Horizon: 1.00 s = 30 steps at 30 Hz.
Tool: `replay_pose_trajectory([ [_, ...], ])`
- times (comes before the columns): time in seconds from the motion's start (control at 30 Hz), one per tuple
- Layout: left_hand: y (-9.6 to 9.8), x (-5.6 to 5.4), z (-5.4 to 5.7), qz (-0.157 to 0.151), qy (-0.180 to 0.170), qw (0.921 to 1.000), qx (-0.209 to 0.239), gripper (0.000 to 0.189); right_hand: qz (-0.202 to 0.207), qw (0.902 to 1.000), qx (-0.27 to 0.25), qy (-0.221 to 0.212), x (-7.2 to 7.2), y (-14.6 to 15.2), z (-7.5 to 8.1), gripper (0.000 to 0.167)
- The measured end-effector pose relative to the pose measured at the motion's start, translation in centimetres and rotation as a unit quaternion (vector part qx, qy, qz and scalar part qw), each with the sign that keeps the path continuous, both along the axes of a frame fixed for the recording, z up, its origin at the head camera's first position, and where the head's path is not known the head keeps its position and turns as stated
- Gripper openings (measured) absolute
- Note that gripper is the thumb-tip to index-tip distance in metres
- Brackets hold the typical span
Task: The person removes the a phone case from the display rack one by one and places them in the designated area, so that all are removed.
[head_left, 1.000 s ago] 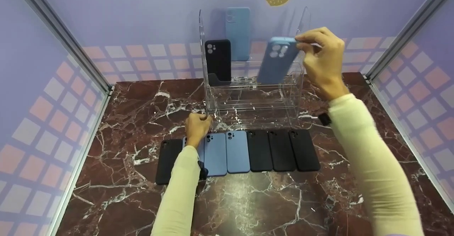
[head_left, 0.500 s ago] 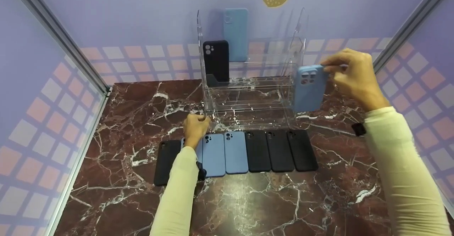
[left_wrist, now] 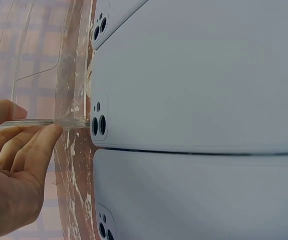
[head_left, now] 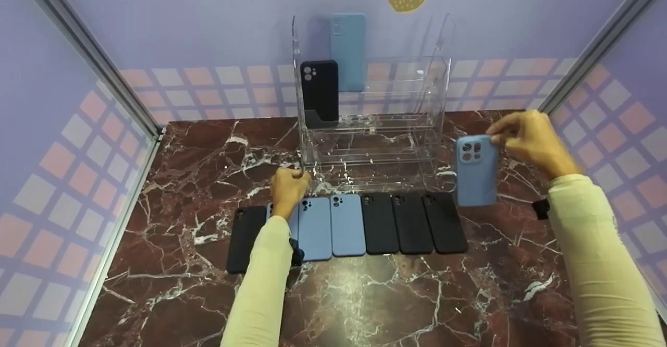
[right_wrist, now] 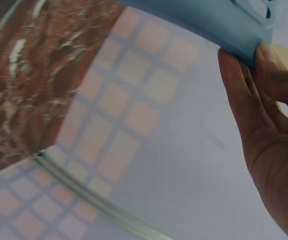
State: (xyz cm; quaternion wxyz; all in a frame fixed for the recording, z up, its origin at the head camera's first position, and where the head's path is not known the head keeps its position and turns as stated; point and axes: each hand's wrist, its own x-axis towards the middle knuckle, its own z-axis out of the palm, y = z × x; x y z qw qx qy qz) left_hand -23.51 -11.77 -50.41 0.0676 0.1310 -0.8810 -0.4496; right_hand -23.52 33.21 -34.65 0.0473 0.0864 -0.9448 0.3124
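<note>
My right hand (head_left: pixel 534 141) pinches a light blue phone case (head_left: pixel 477 172) by its top corner, to the right of a clear acrylic display rack (head_left: pixel 370 157). The case hangs roughly upright, camera cutouts at the top. In the right wrist view, thumb and fingers grip the blue case (right_wrist: pixel 209 22) at one corner. My left hand (head_left: pixel 288 188) is at the rack's lower left front; in the left wrist view its thumb and fingers pinch the rack's clear side panel (left_wrist: pixel 48 122). A black case (head_left: pixel 320 94) and a light blue case (head_left: pixel 348 52) stand in the rack.
In front of the rack lies a row of several phone cases, blue ones (head_left: pixel 348 227) and black ones (head_left: pixel 445 224), on a dark red marbled table (head_left: pixel 375 300). My left forearm covers part of a blue case there. Purple patterned panels (head_left: pixel 47 144) enclose the back and sides.
My right hand has drawn the light blue case away from the rack's right side, moving it right and down. The left hand stays at the rack's lower left.
</note>
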Motion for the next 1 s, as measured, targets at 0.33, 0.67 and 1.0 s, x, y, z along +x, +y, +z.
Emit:
replay_pose_trajectory([
  [0.33,0.1,0.0,0.2,-0.007,0.002,1.0000,0.002,0.042,0.024,0.9984,0.008,-0.050,-0.4,3.0,-4.1,0.012],
  [0.67,0.0,0.0,0.2,-0.011,0.012,0.9999,0.003,0.025,0.031,0.9932,0.022,-0.110,-0.4,4.5,-6.7,0.016],
  [1.0,0.0,0.0,-0.1,-0.005,0.008,0.9999,0.011,0.043,0.031,0.9897,0.017,-0.139,-0.2,4.9,-9.1,0.015],
])
